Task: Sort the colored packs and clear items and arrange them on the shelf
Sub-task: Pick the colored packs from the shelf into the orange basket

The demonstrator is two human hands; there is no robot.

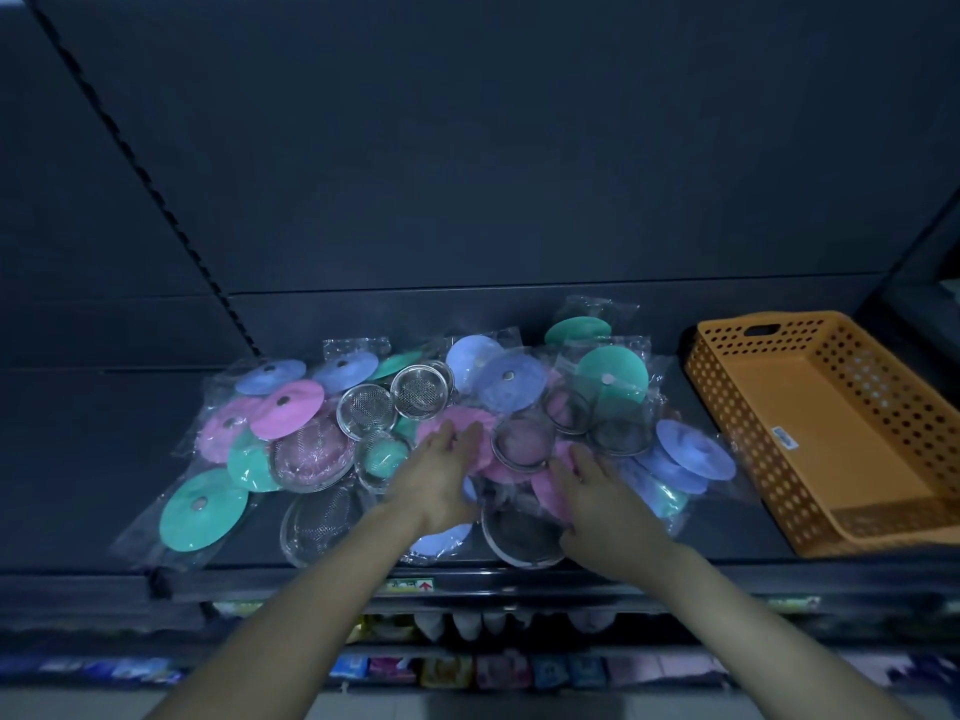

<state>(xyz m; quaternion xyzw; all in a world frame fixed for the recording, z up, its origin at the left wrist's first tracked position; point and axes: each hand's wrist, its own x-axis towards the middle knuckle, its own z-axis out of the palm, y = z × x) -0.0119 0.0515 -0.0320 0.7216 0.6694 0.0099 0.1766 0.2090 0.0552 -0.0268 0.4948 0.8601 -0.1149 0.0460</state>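
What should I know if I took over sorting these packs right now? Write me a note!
Left hand: flat on a pink pack, holding nothing.
Right hand: fingers loose on the pile, holding nothing.
Pink, blue and green packs and mesh strainers lie jumbled on the shelf; orange basket at the right.
Done: nothing sorted yet. Left: group by colour, arrange.

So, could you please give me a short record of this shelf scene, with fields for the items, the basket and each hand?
shelf: dark, holds one mixed pile
packs: clear bags with discs, such as a pink pack, a green pack and a blue pack; colours jumbled
mesh strainers: round, metal, among the packs
orange basket: perforated, on the shelf right of the pile
left hand: fingers straight, resting on the pile's middle
right hand: fingers relaxed on the packs beside it, nothing lifted
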